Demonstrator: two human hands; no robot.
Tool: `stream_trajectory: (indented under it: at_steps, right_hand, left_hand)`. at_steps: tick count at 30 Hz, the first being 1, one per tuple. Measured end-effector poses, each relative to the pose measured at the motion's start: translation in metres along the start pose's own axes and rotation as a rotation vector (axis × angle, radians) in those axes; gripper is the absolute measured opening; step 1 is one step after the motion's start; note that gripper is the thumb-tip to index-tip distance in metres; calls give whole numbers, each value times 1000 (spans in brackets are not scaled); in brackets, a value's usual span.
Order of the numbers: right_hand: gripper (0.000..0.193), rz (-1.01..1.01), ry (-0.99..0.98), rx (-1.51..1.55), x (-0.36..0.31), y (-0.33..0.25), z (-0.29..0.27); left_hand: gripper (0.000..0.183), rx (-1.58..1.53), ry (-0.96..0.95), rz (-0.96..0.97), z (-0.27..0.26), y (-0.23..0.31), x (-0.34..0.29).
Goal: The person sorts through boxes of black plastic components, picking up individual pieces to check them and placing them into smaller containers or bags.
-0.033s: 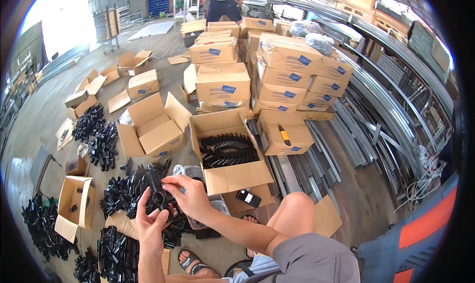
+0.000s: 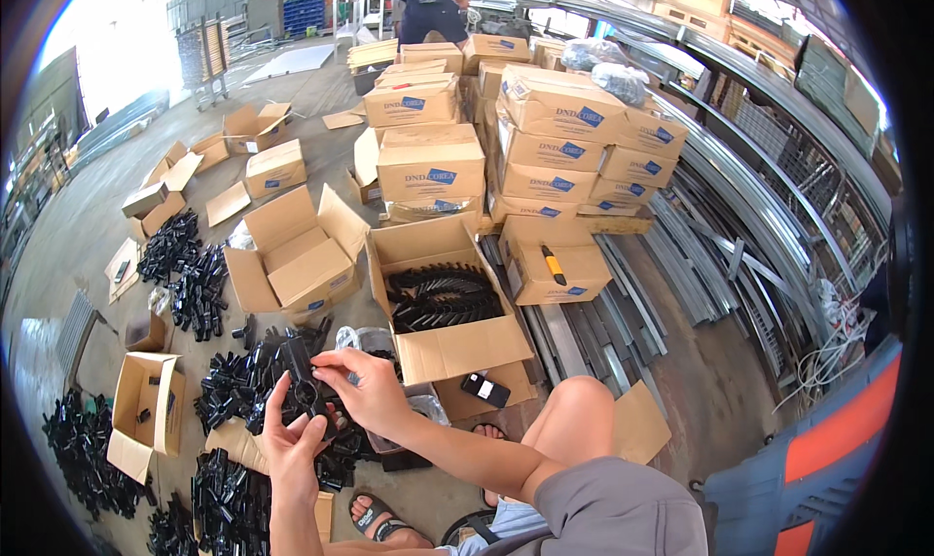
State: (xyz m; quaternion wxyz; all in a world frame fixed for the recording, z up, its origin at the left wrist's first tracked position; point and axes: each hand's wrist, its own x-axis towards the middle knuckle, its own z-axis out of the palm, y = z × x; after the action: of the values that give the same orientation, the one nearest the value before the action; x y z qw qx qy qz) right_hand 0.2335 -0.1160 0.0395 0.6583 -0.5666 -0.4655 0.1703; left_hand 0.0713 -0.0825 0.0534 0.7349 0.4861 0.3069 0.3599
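A black, elongated plastic part is held up over the dark heap by my left hand, thumb and forefinger on either side of it. My right hand reaches across from the right, its fingertips pinched together against the part's edge; anything small between them is hidden. Similar black parts lie heaped below in a pile. Just beyond my hands, an open cardboard box contains black parts in curved rows.
An open carton stands left of the filled box. Stacked closed boxes rise behind it. A yellow-and-black tool rests on a carton. A phone-like black device lies on cardboard. Metal profiles line the right. Another person stands far back.
The whole scene sits slightly further left in the picture. Both hands keep nearly the same hold on the black part, with the right fingertips still at its edge.
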Motion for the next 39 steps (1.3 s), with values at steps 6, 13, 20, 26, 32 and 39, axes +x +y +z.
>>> stream_trajectory:
  at_steps: [6, 13, 20, 26, 32, 39]
  right_hand:
    - [21, 15, 17, 24, 0, 6, 0]
    - [18, -144, 48, -136, -1, 9, 0]
    - [29, -95, -3, -261, -3, 19, -10]
    - [26, -191, 67, -147, -7, 7, -12]
    - [29, -121, 12, -320, -8, 21, -17]
    - [26, -224, 87, -297, -8, 33, -10]
  left_hand:
    - [76, 76, 2, -5, 0, -1, 2]
    - [78, 101, 4, 19, 10, -4, 1]
    - [79, 168, 0, 10, 18, -5, -4]
    - [80, 109, -35, 11, 20, -3, -6]
    - [80, 137, -66, -3, 18, -7, -6]
    - [79, 139, -85, 26, 12, -14, -3]
